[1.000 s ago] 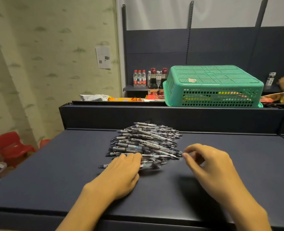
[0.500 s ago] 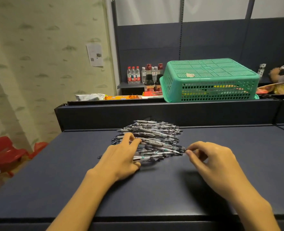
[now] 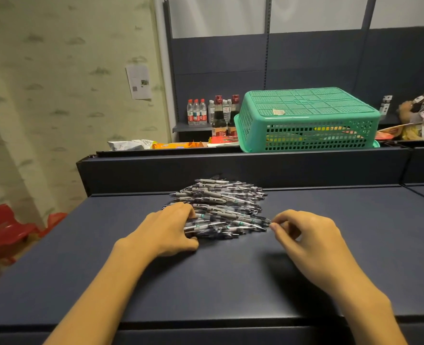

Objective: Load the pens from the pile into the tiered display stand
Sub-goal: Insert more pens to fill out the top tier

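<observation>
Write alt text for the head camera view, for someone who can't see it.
Two bare hands work at a pile of pens on a dark blue counter: the left hand curls round its near-left edge, the right hand pinches at its right tip. An upturned green basket sits behind.

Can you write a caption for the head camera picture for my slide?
Two bare hands, left hand and right hand, reach into a pile of pens on a dark shelf.

A shop: dark blue retail shelving [image 3: 231, 170] with slotted uprights fills the frame; bottled drinks [image 3: 196, 112] stand upper centre; snack packets [image 3: 173, 145] and a green basket [image 3: 308, 118] lie beside them.
</observation>
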Tool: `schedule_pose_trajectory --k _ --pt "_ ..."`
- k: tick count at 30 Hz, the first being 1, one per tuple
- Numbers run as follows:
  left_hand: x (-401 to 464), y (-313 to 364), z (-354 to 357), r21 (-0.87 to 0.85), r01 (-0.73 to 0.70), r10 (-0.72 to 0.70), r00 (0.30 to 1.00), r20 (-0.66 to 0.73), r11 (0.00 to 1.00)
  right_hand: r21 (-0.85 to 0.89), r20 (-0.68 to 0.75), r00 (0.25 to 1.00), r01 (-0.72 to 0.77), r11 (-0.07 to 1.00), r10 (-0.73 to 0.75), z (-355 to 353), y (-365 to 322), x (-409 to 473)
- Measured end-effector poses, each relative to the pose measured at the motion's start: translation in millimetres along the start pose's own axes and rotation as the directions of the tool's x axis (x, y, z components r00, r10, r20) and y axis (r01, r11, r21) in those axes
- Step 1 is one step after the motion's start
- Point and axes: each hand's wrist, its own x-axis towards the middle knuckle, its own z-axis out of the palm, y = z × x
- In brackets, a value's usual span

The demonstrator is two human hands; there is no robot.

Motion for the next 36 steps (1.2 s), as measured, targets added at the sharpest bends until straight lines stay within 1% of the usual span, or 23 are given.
schedule_pose_trajectory --k 6,9,11,16,18,22,26,29,33,36 --pt "5.6 7.6 -9.3 0.061 0.034 -0.039 0.996 0.079 0.998 -0.006 0.008 1.0 -0.007 1.0 0.007 -3.0 2.7 -0.9" --pt "9.0 12.5 -13.0 0.167 0.009 -0.03 0.992 0.123 0.986 -0.009 0.013 1.0 -0.003 1.0 0.003 -2.2 2.4 -0.9" --pt "9.6 16.9 -13.7 0.197 0.002 -0.034 0.987 0.16 0.98 -0.01 0.014 1.0 0.002 1.0 -0.001 -2.1 1.8 -0.6" --pt "8.4 26.8 -18.0 0.313 -0.006 -0.047 0.986 0.162 0.95 -0.005 0.021 1.0 0.004 1.0 -0.004 -4.8 3.1 -1.8" --pt "8.5 30.0 -17.7 0.333 -0.017 -0.043 0.984 0.17 0.943 -0.003 0.022 1.0 0.005 1.0 -0.005 -5.7 4.9 -2.6" --pt "7.0 34.6 -16.7 0.317 -0.031 -0.038 0.977 0.21 0.948 0.002 0.031 1.0 -0.001 1.0 0.001 -6.2 8.9 -5.1" --pt "4.6 37.5 -15.9 0.218 -0.015 -0.051 0.955 0.293 0.976 0.008 0.043 0.999 -0.016 1.0 0.016 -6.5 13.2 -7.6" --pt "2.1 39.6 -15.4 0.185 -0.004 -0.051 0.956 0.288 0.983 0.012 0.047 0.999 -0.02 1.0 0.019 -6.8 15.8 -7.8" --pt "-0.7 38.4 -13.7 0.098 0.043 -0.072 0.948 0.311 0.994 0.027 0.054 0.998 -0.023 0.999 0.022 -6.9 17.1 -9.5" --pt "-2.7 36.2 -13.5 0.12 0.023 -0.057 0.954 0.295 0.993 0.033 0.058 0.998 -0.024 0.999 0.022 -6.8 17.7 -10.4"
